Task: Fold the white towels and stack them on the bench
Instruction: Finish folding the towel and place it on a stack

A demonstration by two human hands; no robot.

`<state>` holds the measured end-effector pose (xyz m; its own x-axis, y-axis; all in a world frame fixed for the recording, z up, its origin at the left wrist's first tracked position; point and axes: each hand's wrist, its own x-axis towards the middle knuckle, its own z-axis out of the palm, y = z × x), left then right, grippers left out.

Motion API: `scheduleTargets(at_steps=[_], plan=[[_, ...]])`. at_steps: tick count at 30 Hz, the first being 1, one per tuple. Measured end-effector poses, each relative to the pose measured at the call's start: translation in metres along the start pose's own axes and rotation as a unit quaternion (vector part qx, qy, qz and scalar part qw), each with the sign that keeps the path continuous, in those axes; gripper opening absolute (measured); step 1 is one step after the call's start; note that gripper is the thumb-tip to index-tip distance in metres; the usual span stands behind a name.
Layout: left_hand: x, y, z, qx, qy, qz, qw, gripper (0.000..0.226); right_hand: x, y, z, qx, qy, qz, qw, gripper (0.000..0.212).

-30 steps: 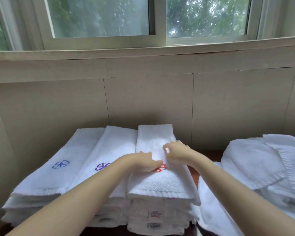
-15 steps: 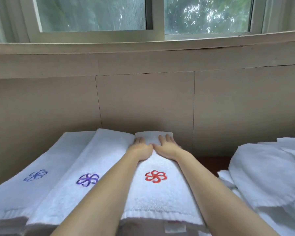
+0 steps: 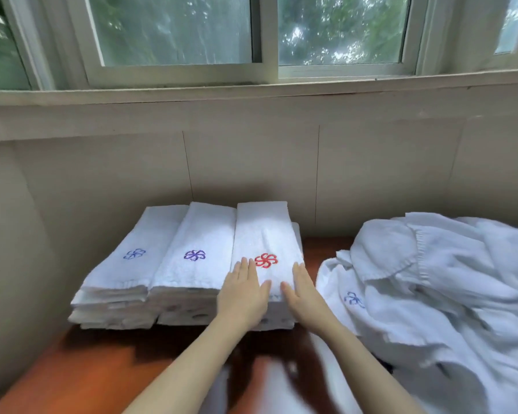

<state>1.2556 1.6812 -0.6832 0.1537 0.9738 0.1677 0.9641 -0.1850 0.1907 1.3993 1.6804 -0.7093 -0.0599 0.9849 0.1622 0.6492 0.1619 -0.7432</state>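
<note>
Three stacks of folded white towels stand side by side on the red-brown bench (image 3: pixel 81 366) against the wall. The left stack (image 3: pixel 132 264) carries a blue flower mark, the middle stack (image 3: pixel 198 261) a purple one, the right stack (image 3: pixel 265 234) a red one. My left hand (image 3: pixel 244 294) lies flat with straight fingers on the near end of the right stack's top towel. My right hand (image 3: pixel 301 291) lies flat beside it, at that towel's right edge. Neither hand grips anything.
A loose heap of unfolded white towels (image 3: pixel 437 294) covers the bench's right side, one showing a blue flower mark. A beige wall and a window sill (image 3: pixel 251 94) rise directly behind the stacks. Another white cloth lies at the bottom edge between my forearms.
Both hands have slid from the far end of the red-flower towel back to its near end. The camera has pulled back, so the bench front now shows.
</note>
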Motion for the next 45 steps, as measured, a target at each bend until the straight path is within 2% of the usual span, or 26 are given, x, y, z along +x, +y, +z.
scheduleTargets(at_steps=[4, 8, 10, 12, 14, 15, 16, 17, 19, 20, 21, 23, 26, 28, 30, 31, 34, 36, 40, 42, 45], plan=[[-0.049, 0.009, 0.02, 0.063, 0.063, 0.01, 0.996, 0.072, -0.056, 0.008, -0.018, 0.003, -0.053, 0.016, 0.998, 0.055], [-0.079, 0.028, 0.038, 0.111, 0.052, 0.028, 0.992, 0.074, -0.091, 0.035, -0.055, -0.119, -0.074, 0.053, 0.989, 0.054], [-0.087, 0.043, 0.046, 0.113, 0.033, 0.059, 0.991, 0.073, -0.104, 0.048, -0.078, -0.156, -0.025, 0.054, 0.986, 0.048], [-0.091, 0.061, 0.053, 0.098, 0.011, 0.094, 0.991, 0.071, -0.118, 0.061, -0.102, -0.202, 0.058, 0.042, 0.977, 0.048], [-0.092, 0.082, 0.059, 0.063, -0.003, 0.121, 0.991, 0.07, -0.13, 0.074, -0.123, -0.298, 0.131, 0.053, 0.944, 0.056], [-0.091, 0.094, 0.061, 0.043, -0.007, 0.131, 0.99, 0.07, -0.137, 0.081, -0.134, -0.332, 0.138, 0.089, 0.929, 0.062], [-0.09, 0.106, 0.063, 0.024, -0.01, 0.14, 0.99, 0.07, -0.143, 0.088, -0.144, -0.332, 0.131, 0.135, 0.925, 0.063], [-0.089, 0.12, 0.064, 0.004, -0.015, 0.147, 0.989, 0.071, -0.147, 0.096, -0.152, -0.301, 0.116, 0.166, 0.932, 0.056], [-0.087, 0.147, 0.071, -0.039, -0.03, 0.156, 0.986, 0.075, -0.157, 0.107, -0.161, -0.241, 0.078, 0.185, 0.949, 0.015], [-0.087, 0.159, 0.074, -0.057, -0.034, 0.164, 0.984, 0.076, -0.162, 0.111, -0.162, -0.232, 0.063, 0.17, 0.956, 0.015], [-0.089, 0.17, 0.076, -0.07, -0.036, 0.172, 0.982, 0.075, -0.166, 0.114, -0.16, -0.23, 0.056, 0.159, 0.959, 0.027], [-0.093, 0.188, 0.079, -0.08, -0.014, 0.195, 0.977, 0.063, -0.173, 0.119, -0.157, -0.208, 0.064, 0.136, 0.967, 0.037], [-0.097, 0.2, 0.075, -0.092, 0.091, 0.24, 0.962, 0.024, -0.176, 0.122, -0.156, -0.165, 0.072, 0.121, 0.976, 0.027], [-0.098, 0.198, 0.07, -0.096, 0.063, 0.246, 0.962, 0.011, -0.176, 0.12, -0.155, -0.143, 0.074, 0.124, 0.979, 0.026], [-0.097, 0.191, 0.068, -0.131, -0.03, 0.222, 0.966, 0.019, -0.177, 0.112, -0.152, -0.119, 0.094, 0.119, 0.981, 0.026], [-0.096, 0.188, 0.066, -0.15, -0.047, 0.202, 0.967, 0.022, -0.177, 0.108, -0.15, -0.109, 0.105, 0.118, 0.981, 0.027], [-0.098, 0.183, 0.063, -0.197, -0.055, 0.125, 0.971, 0.031, -0.176, 0.101, -0.146, -0.125, 0.114, 0.125, 0.978, 0.041], [-0.099, 0.181, 0.063, -0.217, -0.062, 0.084, 0.971, 0.033, -0.177, 0.099, -0.146, -0.128, 0.114, 0.141, 0.975, 0.043], [-0.094, 0.19, 0.06, -0.254, -0.049, 0.067, 0.964, 0.023, -0.175, 0.1, -0.159, -0.123, 0.094, 0.136, 0.979, 0.024], [-0.087, 0.201, 0.054, -0.295, -0.025, 0.058, 0.953, 0.025, -0.173, 0.101, -0.174, -0.104, 0.116, 0.13, 0.979, 0.022], [-0.066, 0.22, 0.048, -0.269, 0.042, 0.053, 0.961, 0.027, -0.16, 0.112, -0.2, -0.122, 0.17, 0.133, 0.969, 0.024]])
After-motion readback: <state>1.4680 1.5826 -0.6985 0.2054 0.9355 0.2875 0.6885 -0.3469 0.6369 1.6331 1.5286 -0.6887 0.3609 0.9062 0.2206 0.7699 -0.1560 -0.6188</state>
